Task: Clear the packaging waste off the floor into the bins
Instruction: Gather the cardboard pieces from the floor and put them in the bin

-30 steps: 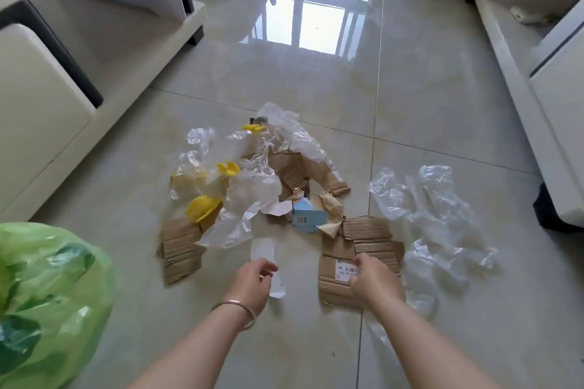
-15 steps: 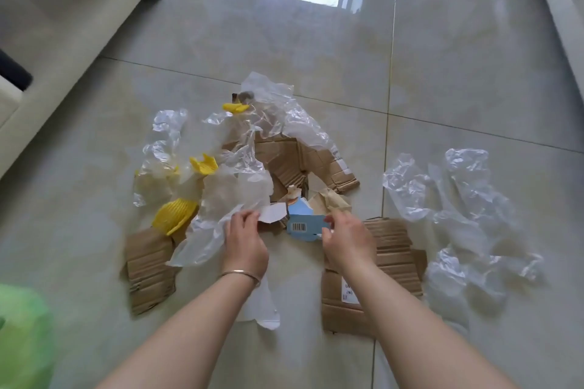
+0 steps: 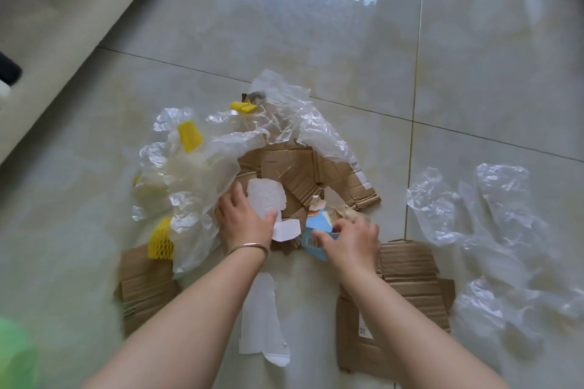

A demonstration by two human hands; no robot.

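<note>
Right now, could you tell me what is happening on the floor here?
A person is sorting packaging waste on the tiled floor. The left hand rests on white paper scraps beside crumpled clear plastic, while the right hand pinches a blue printed card. Torn cardboard, yellow foam netting and more plastic film lie around them.

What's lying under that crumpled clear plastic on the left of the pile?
Under the clear plastic yellow foam netting shows, and a brown cardboard piece pokes out below it. Whatever lies deeper beneath the folds is hidden.
</note>
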